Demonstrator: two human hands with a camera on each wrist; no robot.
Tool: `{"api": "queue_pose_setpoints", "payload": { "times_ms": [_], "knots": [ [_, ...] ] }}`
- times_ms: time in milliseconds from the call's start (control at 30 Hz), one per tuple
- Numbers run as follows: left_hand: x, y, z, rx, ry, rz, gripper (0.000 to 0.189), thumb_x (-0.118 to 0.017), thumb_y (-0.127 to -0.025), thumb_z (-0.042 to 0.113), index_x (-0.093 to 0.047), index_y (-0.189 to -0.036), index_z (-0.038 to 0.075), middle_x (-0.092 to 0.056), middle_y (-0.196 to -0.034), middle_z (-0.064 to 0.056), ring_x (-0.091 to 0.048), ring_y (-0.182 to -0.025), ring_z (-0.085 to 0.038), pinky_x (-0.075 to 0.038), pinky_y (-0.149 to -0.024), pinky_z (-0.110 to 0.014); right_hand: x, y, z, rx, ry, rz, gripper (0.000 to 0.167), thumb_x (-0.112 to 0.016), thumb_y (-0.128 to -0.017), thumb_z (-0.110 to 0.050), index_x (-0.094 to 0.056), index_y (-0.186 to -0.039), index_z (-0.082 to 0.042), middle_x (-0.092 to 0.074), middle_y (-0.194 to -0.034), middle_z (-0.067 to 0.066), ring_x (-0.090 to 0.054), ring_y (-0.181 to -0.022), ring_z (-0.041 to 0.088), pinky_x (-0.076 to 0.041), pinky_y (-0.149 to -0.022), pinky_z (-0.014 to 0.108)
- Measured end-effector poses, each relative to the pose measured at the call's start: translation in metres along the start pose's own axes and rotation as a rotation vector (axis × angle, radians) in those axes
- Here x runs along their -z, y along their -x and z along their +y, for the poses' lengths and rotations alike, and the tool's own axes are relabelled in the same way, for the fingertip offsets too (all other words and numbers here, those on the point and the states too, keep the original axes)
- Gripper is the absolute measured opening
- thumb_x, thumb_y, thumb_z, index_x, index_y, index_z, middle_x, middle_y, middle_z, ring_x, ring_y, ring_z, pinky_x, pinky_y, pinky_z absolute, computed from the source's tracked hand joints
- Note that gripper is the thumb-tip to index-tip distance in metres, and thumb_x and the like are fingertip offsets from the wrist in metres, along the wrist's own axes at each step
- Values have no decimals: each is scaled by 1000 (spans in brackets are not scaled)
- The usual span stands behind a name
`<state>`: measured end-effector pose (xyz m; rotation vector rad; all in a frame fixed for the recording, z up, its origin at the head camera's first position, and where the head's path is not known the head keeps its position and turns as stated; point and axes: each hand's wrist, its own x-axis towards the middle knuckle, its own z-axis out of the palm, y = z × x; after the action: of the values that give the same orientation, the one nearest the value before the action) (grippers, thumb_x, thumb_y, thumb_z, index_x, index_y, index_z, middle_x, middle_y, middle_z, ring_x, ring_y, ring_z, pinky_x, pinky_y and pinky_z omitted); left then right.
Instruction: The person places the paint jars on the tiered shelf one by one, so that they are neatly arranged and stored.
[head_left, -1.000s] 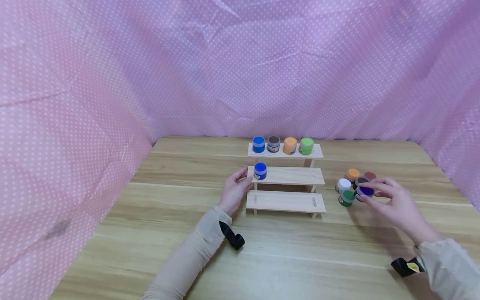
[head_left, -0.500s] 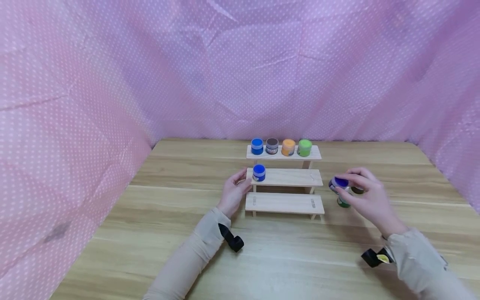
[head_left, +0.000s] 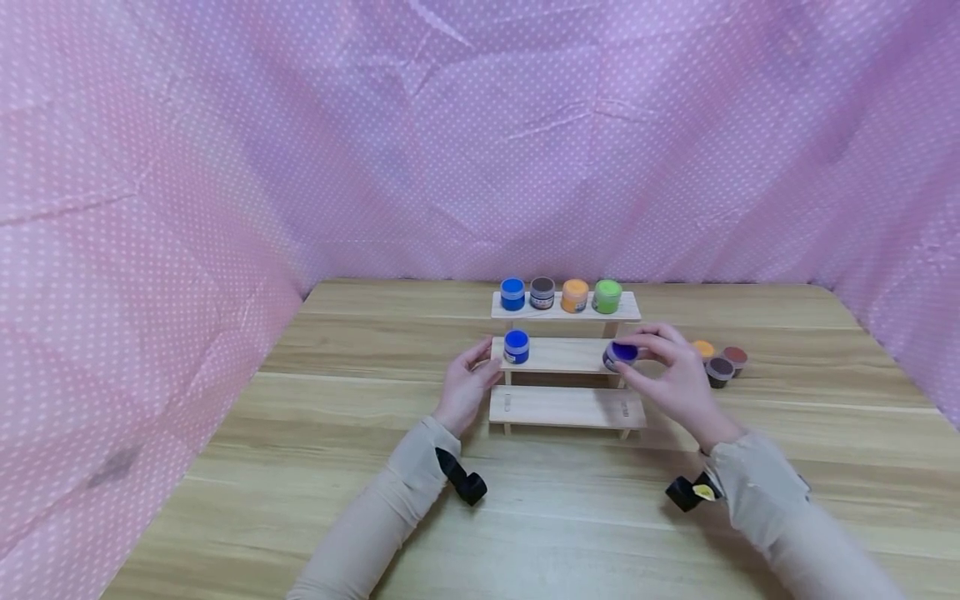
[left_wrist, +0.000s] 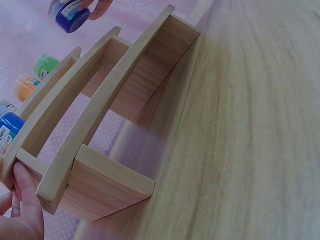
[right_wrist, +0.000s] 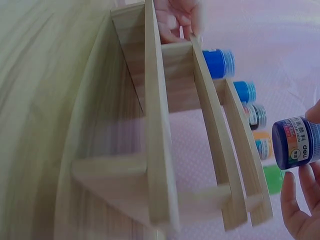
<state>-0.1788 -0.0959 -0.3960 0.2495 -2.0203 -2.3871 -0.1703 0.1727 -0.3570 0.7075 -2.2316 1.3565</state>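
My right hand [head_left: 675, 379] pinches a dark blue-violet paint jar [head_left: 618, 358] between thumb and fingers, over the right end of the middle shelf of a three-step wooden rack [head_left: 566, 357]. That jar [right_wrist: 294, 144] is tilted in the right wrist view, its printed label showing. My left hand [head_left: 461, 390] holds the left end of the middle shelf, fingers at its edge and underside [left_wrist: 25, 200]. Beside it on that shelf stands a blue paint jar [head_left: 516, 347]. Along the top shelf are a lighter blue jar [head_left: 512, 294], a dark brown one [head_left: 542, 293], an orange one [head_left: 574, 296] and a light green one [head_left: 607, 297].
Right of the rack, an orange jar [head_left: 703, 349], a dark brown jar [head_left: 720, 372] and a reddish-brown jar [head_left: 736, 359] are grouped on the wooden table [head_left: 555, 508], partly behind my right hand. A pink dotted cloth [head_left: 480, 150] hangs around the back and sides.
My right hand has lifted the blue-violet jar from the group on the table and carried it left to the middle shelf. My left hand stays at the rack.
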Motion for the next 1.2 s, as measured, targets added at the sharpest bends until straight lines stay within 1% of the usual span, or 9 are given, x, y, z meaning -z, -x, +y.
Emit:
{"api": "queue_pose_setpoints", "payload": {
  "times_ms": [100, 200, 367, 500, 600, 800, 867, 1000, 1200],
  "knots": [
    [0, 0, 0, 2, 4, -2, 48, -55, -92, -3, -45, -138, 0, -52, -121, -16, -56, -92, -11, -53, -92, -30, -8, -5, -1, -22, -48, -23, 29, -73, -71, 14, -67, -99, 11, -56, -106, 21, -51, -92, -7, -48, -78, 5],
    [1, 0, 0, -1, 7, -5, 47, -54, -92, -4, -45, -138, -1, -52, -120, -16, -56, -91, -10, -54, -89, -28, -15, -10, -2, -46, -61, -54, 28, -73, -74, 11, -67, -101, 9, -55, -108, 20, -51, -94, -5, -49, -78, 7],
    [1, -1, -1, -6, 9, -9, 47, -55, -92, -3, -45, -138, 0, -52, -120, -16, -57, -91, -10, -54, -89, -27, -25, -19, -8, -66, -41, -92, 28, -74, -76, 5, -68, -103, 5, -56, -109, 15, -51, -95, -3, -50, -79, 9],
    [1, 0, -2, -16, -2, -16, 48, -56, -92, -2, -45, -138, -1, -52, -120, -17, -56, -91, -11, -54, -88, -27, -33, -23, -11, -75, -35, -110, 29, -75, -75, 4, -69, -104, 3, -57, -109, 13, -51, -95, 1, -52, -79, 13],
    [1, 0, -4, -27, 0, -18, 47, -55, -92, -3, -44, -138, -3, -52, -119, -17, -56, -92, -11, -54, -87, -26, -40, -25, -11, -63, -33, -120, 29, -76, -75, 4, -70, -103, 2, -58, -109, 14, -52, -95, 6, -54, -79, 18],
    [1, 2, -2, -25, 17, -10, 48, -55, -91, -4, -45, -138, -2, -52, -117, -15, -55, -94, -11, -54, -87, -26, -52, -28, -13, -8, -16, -139, 27, -76, -74, 5, -71, -100, 1, -58, -106, 13, -55, -96, 18, -58, -78, 28],
    [1, 2, -1, -28, 14, -11, 48, -55, -91, -3, -45, -137, -2, -52, -117, -15, -55, -94, -12, -54, -88, -27, -55, -29, -13, -3, -14, -142, 26, -75, -74, 5, -71, -99, 1, -58, -104, 12, -56, -96, 20, -58, -77, 30],
    [1, 2, 1, -27, 3, -14, 48, -55, -91, -2, -45, -138, -1, -51, -117, -15, -55, -97, -13, -53, -92, -30, -62, -30, -13, -5, -15, -145, 25, -75, -74, 5, -70, -99, 3, -58, -103, 14, -58, -93, 24, -58, -75, 33],
    [1, 1, -1, -20, -2, -13, 47, -55, -92, -1, -44, -138, -1, -51, -120, -16, -54, -97, -13, -52, -93, -31, -69, -30, -14, -91, -55, -170, 26, -74, -77, 2, -69, -102, 5, -57, -104, 14, -59, -95, 26, -58, -77, 36]
  ]
}}
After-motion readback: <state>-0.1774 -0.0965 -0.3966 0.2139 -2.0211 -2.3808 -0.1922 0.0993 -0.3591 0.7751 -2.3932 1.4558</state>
